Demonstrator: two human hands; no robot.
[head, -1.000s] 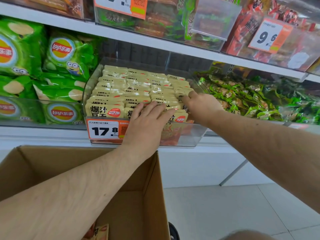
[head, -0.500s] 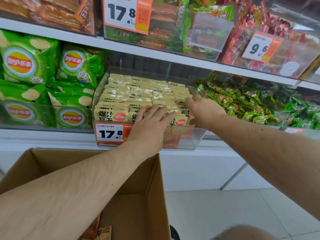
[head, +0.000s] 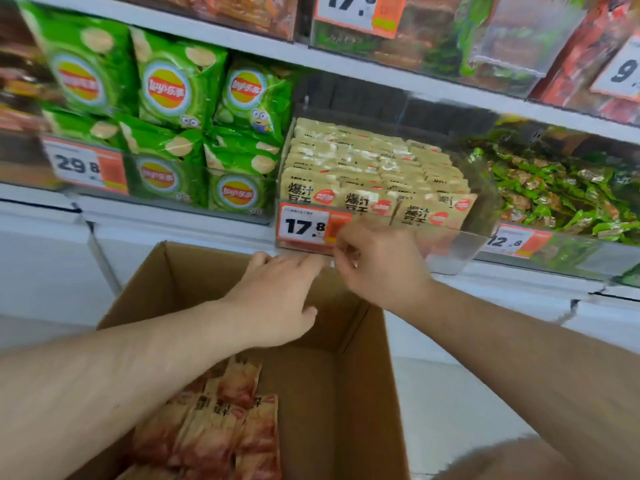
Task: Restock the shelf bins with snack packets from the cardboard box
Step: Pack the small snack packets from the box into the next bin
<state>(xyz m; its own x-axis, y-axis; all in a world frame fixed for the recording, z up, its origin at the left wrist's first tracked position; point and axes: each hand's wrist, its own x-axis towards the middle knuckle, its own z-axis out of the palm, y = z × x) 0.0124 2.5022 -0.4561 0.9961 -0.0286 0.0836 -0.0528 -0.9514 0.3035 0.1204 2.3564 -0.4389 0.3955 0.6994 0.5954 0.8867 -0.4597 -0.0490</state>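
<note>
Both hands over cardboard box (head: 349, 386); left hand (head: 277, 303) fingers relaxed, right hand (head: 381, 268) fingers curled, bin (head: 450, 244) full.

Cardboard box (head: 356, 382) stands open below and in front of the shelf (head: 180, 216). Snack packets (head: 221, 431) lie in the box toward its left side. On the shelf, a clear bin (head: 450, 244) holds rows of packets (head: 370, 171) standing upright, front to back. Chip bags (head: 180, 133) sit to the bin's left; a bin of small wrapped snacks (head: 561, 195) to its right. Price tag (head: 304, 225) on the bin's front left. Left hand (head: 277, 299) over the box's far rim; right hand (head: 381, 268) just beside it, before the bin front. Upper shelf (head: 346, 64) runs above.
</note>
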